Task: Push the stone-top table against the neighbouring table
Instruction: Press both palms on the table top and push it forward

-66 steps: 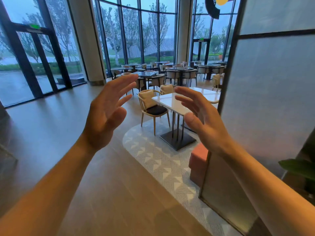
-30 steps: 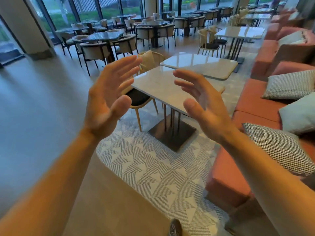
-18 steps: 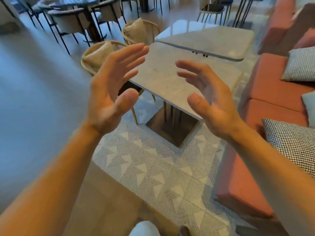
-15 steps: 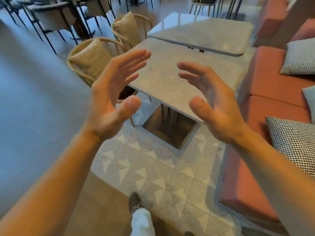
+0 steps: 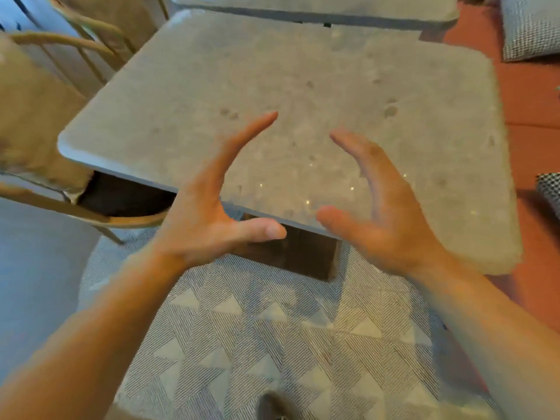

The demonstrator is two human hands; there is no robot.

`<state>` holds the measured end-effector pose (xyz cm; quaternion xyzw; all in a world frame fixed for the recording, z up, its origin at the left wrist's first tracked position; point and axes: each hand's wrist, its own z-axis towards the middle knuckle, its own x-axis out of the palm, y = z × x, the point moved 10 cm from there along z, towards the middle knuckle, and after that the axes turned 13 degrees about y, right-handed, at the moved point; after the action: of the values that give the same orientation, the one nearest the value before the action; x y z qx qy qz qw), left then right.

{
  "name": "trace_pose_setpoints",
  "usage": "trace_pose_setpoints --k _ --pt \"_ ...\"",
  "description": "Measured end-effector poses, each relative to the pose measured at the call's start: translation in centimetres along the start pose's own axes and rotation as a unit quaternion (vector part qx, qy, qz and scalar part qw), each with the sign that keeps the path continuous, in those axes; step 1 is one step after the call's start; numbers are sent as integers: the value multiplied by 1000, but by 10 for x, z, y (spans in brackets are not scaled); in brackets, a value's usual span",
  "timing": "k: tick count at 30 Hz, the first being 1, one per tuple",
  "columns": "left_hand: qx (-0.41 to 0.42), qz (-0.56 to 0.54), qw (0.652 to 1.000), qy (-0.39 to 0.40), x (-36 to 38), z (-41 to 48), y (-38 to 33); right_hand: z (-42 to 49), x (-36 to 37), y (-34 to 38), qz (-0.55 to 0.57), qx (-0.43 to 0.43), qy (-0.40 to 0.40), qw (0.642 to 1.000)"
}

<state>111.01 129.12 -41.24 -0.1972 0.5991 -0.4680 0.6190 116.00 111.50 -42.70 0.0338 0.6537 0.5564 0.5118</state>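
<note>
- The stone-top table [image 5: 303,101] fills the middle of the view, its near edge just beyond the person's wrists; it stands on a patterned rug [image 5: 257,328].
- The neighbouring table [image 5: 318,6] lies at the top of the frame, past the far edge. A dark strip shows between the two tops, so they appear close but not yet flush.
- Left hand [image 5: 212,204]: released, fingers spread and curved, palm turned inward, holding nothing. It hovers over the near edge of the worktop; contact cannot be confirmed.
- Right hand [image 5: 381,204]: the same, loose and empty, palm facing the left one, thumb over the edge line.
- Judgement: the paired, facing palms near the edge suggest a set-up to plant both hands on the near rim and push away from the body, towards the neighbouring table. The push itself looks not yet begun.
- A chair [image 5: 45,131] sits tucked at the left side of the worktop; a red sofa [image 5: 533,101] with a checked cushion [image 5: 530,28] runs along the right. Both leave the push path straight ahead free.
- Hidden or unclear: the dark base [image 5: 303,256] is mostly under the top; the neighbouring table is cut off by the frame; motion blur softens edges; a shoe [image 5: 272,407] shows at the bottom, partly cropped.
</note>
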Motion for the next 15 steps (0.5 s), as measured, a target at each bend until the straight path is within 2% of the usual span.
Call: trace_pose_setpoints --k 2,4,5,7,9,15 --pt "-69 87 992 67 3 18 63 19 27 -48 -108 79 55 989" --pt "-119 204 962 135 6 32 120 29 51 -90 -198 149 116 962" --pt "-126 253 944 170 9 39 144 31 62 -106 -237 170 138 947" --pt "-122 316 916 215 14 51 175 33 68 -118 -294 170 126 932" --pt "-115 349 900 234 17 59 194 36 67 -122 -311 163 102 931" --pt "-73 419 877 224 25 54 201 33 73 -126 -369 177 147 901"
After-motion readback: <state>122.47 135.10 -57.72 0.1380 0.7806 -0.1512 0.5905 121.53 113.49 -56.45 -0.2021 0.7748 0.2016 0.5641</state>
